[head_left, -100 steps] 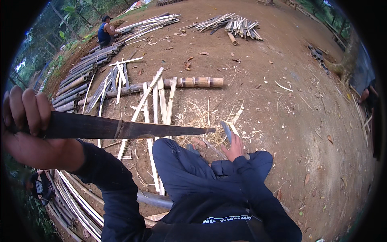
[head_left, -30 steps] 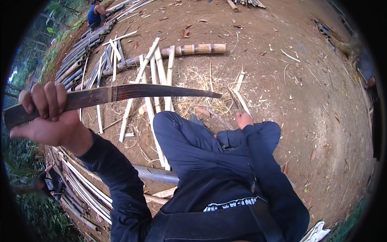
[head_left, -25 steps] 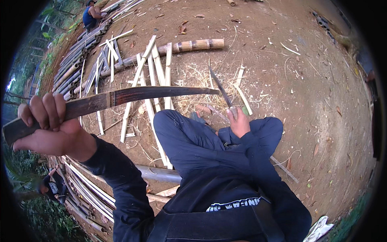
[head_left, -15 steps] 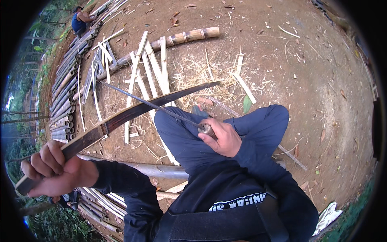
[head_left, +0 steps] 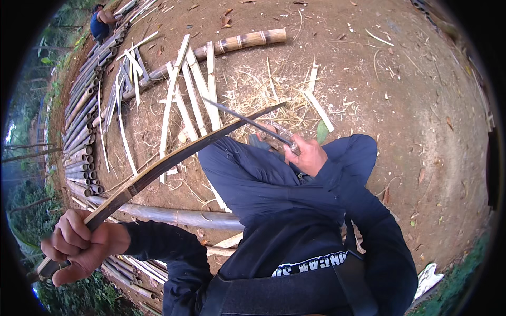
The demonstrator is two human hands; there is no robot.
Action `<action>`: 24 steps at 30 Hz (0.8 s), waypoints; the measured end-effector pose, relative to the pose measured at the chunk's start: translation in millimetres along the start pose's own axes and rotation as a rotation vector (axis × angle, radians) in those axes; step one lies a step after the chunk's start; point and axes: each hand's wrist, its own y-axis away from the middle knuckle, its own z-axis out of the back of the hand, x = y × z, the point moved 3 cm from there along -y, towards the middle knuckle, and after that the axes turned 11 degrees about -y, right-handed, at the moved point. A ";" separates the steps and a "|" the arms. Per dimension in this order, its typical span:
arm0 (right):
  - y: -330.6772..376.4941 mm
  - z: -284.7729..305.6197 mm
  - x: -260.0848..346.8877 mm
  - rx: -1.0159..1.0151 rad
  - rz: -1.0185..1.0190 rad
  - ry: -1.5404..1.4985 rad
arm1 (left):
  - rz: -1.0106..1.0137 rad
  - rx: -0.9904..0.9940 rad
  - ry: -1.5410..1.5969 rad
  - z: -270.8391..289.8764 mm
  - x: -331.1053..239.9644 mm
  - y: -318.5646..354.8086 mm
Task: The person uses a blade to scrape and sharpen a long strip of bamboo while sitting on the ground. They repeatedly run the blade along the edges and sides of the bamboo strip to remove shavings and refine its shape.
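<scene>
My left hand (head_left: 87, 245), at the lower left, is wrapped round the near end of a long bamboo strip (head_left: 168, 162). The strip runs up and right above my lap, dark on its broad side with a pale edge. In my right hand (head_left: 311, 156), over my crossed legs, is the handle of a long narrow knife (head_left: 271, 134). Its thin dark blade points up and left and crosses the strip near the far end. My fingers hide most of the handle.
Pale split bamboo slats (head_left: 191, 100) lean across a thick bamboo pole (head_left: 253, 41) ahead. Shavings (head_left: 250, 92) litter the ground past my knees. A row of bamboo poles (head_left: 79, 134) lies at left, with a person (head_left: 100, 23) crouching at its far end. Another pole (head_left: 174, 216) lies beside my left forearm.
The knife has slid right along the strip toward its far end, my right hand moving right with it. My left hand has shifted right and down, lowering the strip's near end.
</scene>
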 end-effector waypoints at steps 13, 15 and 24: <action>-12.4 0.4 27.1 0.137 0.253 0.081 | -0.068 -0.115 -0.099 19.0 -17.4 32.2; -20.2 1.2 -24.7 0.094 0.061 0.110 | -0.082 -0.094 -0.096 10.7 -15.9 33.0; -13.5 13.7 -26.9 0.220 0.027 0.026 | -0.135 -0.073 -0.040 -2.9 -10.9 37.6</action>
